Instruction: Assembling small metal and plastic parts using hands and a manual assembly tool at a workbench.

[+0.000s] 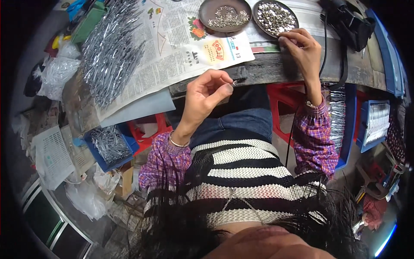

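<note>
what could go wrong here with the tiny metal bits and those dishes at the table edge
The left hand pinches a tiny metal piece past the dark wooden table's edge, over the lap; a slip would likely drop it. The right hand picks at the round dark dish of small silver parts; a nudge might scatter them.

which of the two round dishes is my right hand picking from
The right-hand dish, heaped with small round shiny pieces; your right hand touches its near rim. The left dish sits apart.

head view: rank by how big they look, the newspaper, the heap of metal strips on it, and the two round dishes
1. newspaper
2. heap of metal strips
3. left dish and right dish, which look about alike
</note>
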`<state>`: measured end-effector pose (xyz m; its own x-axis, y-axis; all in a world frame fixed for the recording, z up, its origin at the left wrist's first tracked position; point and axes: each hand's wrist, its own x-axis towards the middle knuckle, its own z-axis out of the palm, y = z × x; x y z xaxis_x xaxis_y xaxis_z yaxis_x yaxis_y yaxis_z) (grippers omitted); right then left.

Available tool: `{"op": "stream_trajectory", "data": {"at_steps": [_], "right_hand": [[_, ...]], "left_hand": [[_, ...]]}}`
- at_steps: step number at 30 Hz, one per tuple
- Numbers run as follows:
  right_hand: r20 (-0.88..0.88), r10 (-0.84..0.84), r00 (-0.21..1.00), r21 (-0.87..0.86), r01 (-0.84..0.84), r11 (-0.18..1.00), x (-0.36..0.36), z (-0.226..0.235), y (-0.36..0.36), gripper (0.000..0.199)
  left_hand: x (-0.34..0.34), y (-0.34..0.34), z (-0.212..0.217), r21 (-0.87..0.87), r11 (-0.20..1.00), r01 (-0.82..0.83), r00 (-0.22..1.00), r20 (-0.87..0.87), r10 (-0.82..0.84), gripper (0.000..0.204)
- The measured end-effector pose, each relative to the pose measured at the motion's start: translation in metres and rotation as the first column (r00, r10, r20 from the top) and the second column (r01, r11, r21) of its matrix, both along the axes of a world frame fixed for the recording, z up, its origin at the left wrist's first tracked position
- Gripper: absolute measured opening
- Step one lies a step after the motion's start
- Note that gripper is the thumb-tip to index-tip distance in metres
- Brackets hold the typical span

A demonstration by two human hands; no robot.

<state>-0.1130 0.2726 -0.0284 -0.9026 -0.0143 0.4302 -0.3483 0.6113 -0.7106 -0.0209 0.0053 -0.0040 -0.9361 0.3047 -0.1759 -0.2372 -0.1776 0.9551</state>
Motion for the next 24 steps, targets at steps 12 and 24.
{"op": "stream_trajectory", "data": {"at_steps": [12, 24], "right_hand": [[0.437, 0.400, 0.806, -0.670, -0.005, 0.742, 0.083, 0.018, -0.060, 0.008], [0.455, 0.497, 0.739, -0.761, 0.033, 0.648, 0.096, 0.011, -0.079, 0.007]], "left_hand": [[0.002, 0.005, 0.001, 0.040, 0.999, -0.003, 0.999, 0.051, 0.001, 0.024], [0.008, 0.008, 0.000, 0.014, 0.999, -0.038, 0.999, 0.008, 0.038, 0.022]]}}
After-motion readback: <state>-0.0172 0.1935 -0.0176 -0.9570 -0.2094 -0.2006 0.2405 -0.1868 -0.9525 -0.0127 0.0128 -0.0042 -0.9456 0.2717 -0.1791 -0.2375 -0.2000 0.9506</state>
